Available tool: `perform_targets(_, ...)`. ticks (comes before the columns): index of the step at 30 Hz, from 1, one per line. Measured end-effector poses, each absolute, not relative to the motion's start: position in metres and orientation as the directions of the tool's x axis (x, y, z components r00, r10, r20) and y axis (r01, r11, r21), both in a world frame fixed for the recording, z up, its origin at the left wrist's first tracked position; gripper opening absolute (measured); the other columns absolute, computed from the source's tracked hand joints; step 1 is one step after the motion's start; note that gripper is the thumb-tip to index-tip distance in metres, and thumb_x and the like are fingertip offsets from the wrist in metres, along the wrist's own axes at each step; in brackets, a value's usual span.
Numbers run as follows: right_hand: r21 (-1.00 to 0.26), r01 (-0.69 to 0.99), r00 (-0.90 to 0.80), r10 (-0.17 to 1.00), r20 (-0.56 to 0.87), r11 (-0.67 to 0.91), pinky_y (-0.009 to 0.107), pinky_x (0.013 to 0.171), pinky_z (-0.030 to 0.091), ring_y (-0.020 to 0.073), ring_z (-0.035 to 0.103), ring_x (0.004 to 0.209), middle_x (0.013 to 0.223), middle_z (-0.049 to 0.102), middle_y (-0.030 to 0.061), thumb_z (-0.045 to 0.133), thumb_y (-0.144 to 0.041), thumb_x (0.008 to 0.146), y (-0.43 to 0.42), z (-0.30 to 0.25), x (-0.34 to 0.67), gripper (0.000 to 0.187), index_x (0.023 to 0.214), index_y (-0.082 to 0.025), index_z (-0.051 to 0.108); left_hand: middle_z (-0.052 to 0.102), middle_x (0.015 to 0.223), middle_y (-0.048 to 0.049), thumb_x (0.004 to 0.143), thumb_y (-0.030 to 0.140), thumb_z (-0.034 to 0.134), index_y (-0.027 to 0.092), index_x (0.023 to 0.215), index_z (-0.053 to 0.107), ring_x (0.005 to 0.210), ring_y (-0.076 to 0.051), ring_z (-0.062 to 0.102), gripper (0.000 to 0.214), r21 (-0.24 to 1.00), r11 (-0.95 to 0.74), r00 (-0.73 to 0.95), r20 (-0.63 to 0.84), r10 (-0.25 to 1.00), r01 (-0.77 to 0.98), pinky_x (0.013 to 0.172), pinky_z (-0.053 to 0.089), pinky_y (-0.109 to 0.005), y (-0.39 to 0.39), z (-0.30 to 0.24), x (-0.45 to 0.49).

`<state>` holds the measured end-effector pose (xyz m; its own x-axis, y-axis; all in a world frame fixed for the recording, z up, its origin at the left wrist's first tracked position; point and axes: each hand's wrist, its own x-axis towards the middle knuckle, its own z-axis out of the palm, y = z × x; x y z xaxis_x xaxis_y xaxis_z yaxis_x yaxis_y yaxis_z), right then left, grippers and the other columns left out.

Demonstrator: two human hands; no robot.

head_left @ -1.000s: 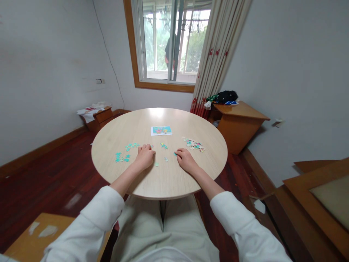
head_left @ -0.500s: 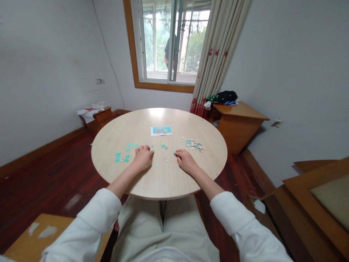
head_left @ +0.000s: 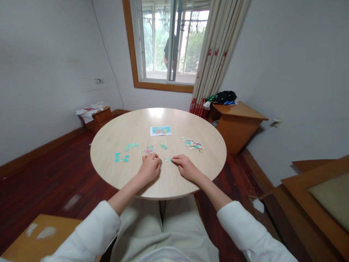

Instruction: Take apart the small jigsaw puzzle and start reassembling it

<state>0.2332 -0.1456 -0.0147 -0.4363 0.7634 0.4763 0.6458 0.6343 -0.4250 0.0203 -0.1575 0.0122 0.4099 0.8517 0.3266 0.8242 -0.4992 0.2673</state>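
My right hand point(head_left: 187, 167) pinches a teal puzzle piece point(head_left: 170, 160) at its fingertips, low over the table. Just left of it lies a small pale puzzle piece point(head_left: 165, 159). My left hand point(head_left: 149, 166) rests on the table with its fingers curled; whatever is under them is hidden. Right above its knuckles is a pink and yellow cluster of pieces point(head_left: 147, 149). A smaller teal and yellow cluster point(head_left: 163, 146) lies between and beyond the hands. Teal pieces in groups point(head_left: 131, 146) spread out at the left, with more teal pieces point(head_left: 121, 157) nearer me.
The round wooden table point(head_left: 114, 131) carries a picture card point(head_left: 160, 130) toward its far side. A pile of loose pieces point(head_left: 193, 144) lies at the right. Beyond stand a wooden desk point(head_left: 240, 112) with cloths point(head_left: 225, 97) and a curtain point(head_left: 215, 54) by the window.
My left hand has moved right and toward me, uncovering the pink cluster and covering where a pale green piece lay. My right hand has brought the teal piece left, near the small pale one.
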Motion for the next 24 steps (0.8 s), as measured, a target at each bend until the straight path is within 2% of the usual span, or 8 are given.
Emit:
perform_targets(3, -0.48, 0.648, -0.368, 0.795, 0.483, 0.591, 0.036, 0.092, 0.046, 0.0179, 0.058, 0.101, 0.106, 0.067, 0.009, 0.043, -0.001, 0.081, -0.151, -0.015, 0.236, 0.041, 0.108, -0.02, 0.067, 0.062, 0.102, -0.0102, 0.081, 0.01, 0.04, 0.018, 0.088, 0.066, 0.098, -0.023, 0.05, 0.028, 0.258, -0.549, 0.473, 0.303, 0.828, 0.795, 0.083, 0.03, -0.04, -0.173, 0.013, 0.031)
perform_targets(8, -0.511, 0.653, -0.318, 0.815, 0.484, 0.558, 0.036, 0.091, 0.046, 0.018, 0.058, 0.1, 0.105, 0.067, 0.0096, 0.041, -0.001, 0.08, -0.149, -0.016, 0.238, 0.042, 0.107, -0.019, 0.067, 0.055, 0.126, -0.0138, 0.087, 0.019, 0.036, 0.016, 0.113, 0.057, 0.103, -0.029, 0.046, 0.034, 0.166, -0.595, 0.55, 0.25, 0.797, 0.786, 0.084, 0.031, -0.045, -0.181, 0.019, 0.056)
perform_targets(12, -0.5, 0.66, -0.325, 0.813, 0.483, 0.561, 0.037, 0.092, 0.046, 0.0185, 0.057, 0.101, 0.106, 0.066, 0.0107, 0.041, -0.001, 0.079, -0.149, -0.017, 0.238, 0.042, 0.108, -0.017, 0.067, 0.057, 0.121, -0.0172, 0.087, 0.02, 0.036, 0.012, 0.114, 0.056, 0.103, -0.031, 0.046, 0.035, 0.119, -0.619, 0.59, 0.212, 0.779, 0.776, 0.086, 0.03, -0.047, -0.184, 0.02, 0.07)
perform_targets(17, -0.498, 0.671, -0.315, 0.819, 0.48, 0.55, 0.037, 0.093, 0.046, 0.0187, 0.057, 0.102, 0.107, 0.065, 0.0107, 0.041, -0.002, 0.079, -0.15, -0.017, 0.237, 0.041, 0.107, -0.017, 0.067, 0.061, 0.113, -0.0132, 0.083, 0.019, 0.042, 0.017, 0.107, 0.059, 0.099, -0.027, 0.049, 0.03, 0.128, -0.7, 0.671, 0.206, 0.712, 0.703, 0.087, 0.03, -0.045, -0.213, 0.015, 0.065)
perform_targets(20, -0.498, 0.676, -0.315, 0.824, 0.471, 0.543, 0.037, 0.093, 0.046, 0.0192, 0.057, 0.102, 0.107, 0.065, 0.0113, 0.042, -0.002, 0.079, -0.151, -0.016, 0.237, 0.039, 0.107, -0.016, 0.067, 0.061, 0.121, -0.0103, 0.082, 0.015, 0.042, 0.019, 0.111, 0.059, 0.099, -0.025, 0.05, 0.035, 0.181, -0.68, 0.639, 0.237, 0.731, 0.711, 0.089, 0.029, -0.044, -0.231, 0.008, 0.042)
perform_targets(24, -0.486, 0.683, -0.333, 0.824, 0.458, 0.546, 0.039, 0.093, 0.045, 0.0203, 0.057, 0.102, 0.107, 0.065, 0.0122, 0.043, -0.003, 0.079, -0.153, -0.015, 0.237, 0.039, 0.107, -0.016, 0.067, 0.064, 0.116, -0.0094, 0.078, 0.01, 0.043, 0.021, 0.108, 0.063, 0.097, -0.024, 0.052, 0.038, 0.225, -0.54, 0.467, 0.305, 0.83, 0.811, 0.087, 0.03, -0.044, -0.235, -0.002, -0.006)
